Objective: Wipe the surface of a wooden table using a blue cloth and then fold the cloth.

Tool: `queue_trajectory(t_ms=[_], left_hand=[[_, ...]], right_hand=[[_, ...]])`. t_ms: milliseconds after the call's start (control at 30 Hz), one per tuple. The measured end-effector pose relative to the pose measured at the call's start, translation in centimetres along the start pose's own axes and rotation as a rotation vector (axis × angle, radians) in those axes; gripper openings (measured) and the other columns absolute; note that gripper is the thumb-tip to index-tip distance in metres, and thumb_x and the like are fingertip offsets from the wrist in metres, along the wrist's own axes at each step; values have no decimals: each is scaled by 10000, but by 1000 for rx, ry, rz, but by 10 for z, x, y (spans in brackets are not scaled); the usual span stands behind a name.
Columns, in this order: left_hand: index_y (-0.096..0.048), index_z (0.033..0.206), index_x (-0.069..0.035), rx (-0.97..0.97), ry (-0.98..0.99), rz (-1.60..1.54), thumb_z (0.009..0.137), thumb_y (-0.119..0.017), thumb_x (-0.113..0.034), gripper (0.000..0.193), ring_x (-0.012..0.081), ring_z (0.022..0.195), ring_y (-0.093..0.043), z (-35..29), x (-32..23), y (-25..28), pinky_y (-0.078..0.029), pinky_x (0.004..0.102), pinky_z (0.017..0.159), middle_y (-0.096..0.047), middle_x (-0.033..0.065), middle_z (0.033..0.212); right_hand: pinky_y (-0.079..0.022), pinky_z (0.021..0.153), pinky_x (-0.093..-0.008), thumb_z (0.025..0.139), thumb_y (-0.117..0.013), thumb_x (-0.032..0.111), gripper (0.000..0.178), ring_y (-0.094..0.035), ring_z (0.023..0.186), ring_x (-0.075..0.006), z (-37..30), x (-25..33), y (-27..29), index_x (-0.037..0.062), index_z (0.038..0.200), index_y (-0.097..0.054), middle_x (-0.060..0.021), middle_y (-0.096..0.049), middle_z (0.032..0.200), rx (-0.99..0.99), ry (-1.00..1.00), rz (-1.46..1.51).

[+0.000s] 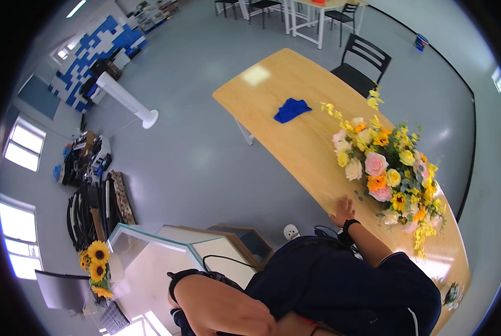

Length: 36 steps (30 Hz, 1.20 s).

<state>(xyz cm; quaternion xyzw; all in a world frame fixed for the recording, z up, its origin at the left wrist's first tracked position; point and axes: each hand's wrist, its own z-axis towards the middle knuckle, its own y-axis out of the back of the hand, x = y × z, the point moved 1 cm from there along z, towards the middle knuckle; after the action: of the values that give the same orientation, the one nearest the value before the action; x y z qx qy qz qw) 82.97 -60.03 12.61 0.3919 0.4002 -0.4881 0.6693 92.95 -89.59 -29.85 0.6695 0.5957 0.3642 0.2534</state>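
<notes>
My right hand (344, 211) rests at the long wooden table's (287, 147) near edge, fingers stretched out and apart, holding nothing. A black band circles that wrist. Just beyond the fingers lie a few small dark round pieces (359, 195) on the tabletop. To the right of the hand stands a big flower arrangement (393, 178) with pink and cream roses, sunflowers and orange and yellow blooms. My left arm (219, 305) is bent close to the lower edge; its fingers cannot be made out. Farther up the table lies a crumpled blue cloth (292, 110).
A black chair (356, 73) stands at the table's far side. On my left are a glass-edged cabinet (211, 255), a sunflower bunch (98, 263) and a monitor (60, 290). A white column fan (124, 98) stands on the floor. Small flowers (453, 294) are at lower right.
</notes>
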Motion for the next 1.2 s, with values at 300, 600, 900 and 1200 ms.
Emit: queue_trajectory(t_ms=[300, 600, 900, 1200], left_hand=[[-479, 774, 31, -68, -32, 165, 757, -598, -183, 246, 294, 600, -493, -34, -14, -20, -405, 348, 527, -549, 200, 822], [-487, 893, 58, -193, -86, 380, 784, -581, -240, 331, 310, 718, -529, -46, -15, -35, -443, 347, 640, -544, 185, 883], [-479, 724, -8, -57, -43, 385, 786, -567, -253, 268, 298, 556, -507, -45, -23, -46, -422, 334, 499, -510, 120, 629], [-489, 1002, 60, -108, -154, 421, 802, -532, -249, 370, 287, 716, -540, -38, -23, -36, -457, 323, 562, -557, 174, 836]], right_hand=[[-247, 967, -492, 713, -521, 538, 903, -147, 1211, -487, 45, 20, 15, -90, 1274, -195, -289, -142, 1337, 189, -20, -257], [-222, 976, -466, 754, -327, 635, 732, -480, 1048, -337, 80, 15, 13, -2, 1001, -590, -206, -551, 1051, 272, 198, -568], [-207, 989, -449, 759, -369, 583, 680, -491, 1017, -361, 87, 14, 13, -18, 991, -585, -217, -563, 1014, 298, 175, -477], [-238, 945, -512, 727, -460, 504, 578, -434, 1084, -357, 83, 10, 16, 41, 1061, -552, -202, -477, 1165, 180, 270, -299]])
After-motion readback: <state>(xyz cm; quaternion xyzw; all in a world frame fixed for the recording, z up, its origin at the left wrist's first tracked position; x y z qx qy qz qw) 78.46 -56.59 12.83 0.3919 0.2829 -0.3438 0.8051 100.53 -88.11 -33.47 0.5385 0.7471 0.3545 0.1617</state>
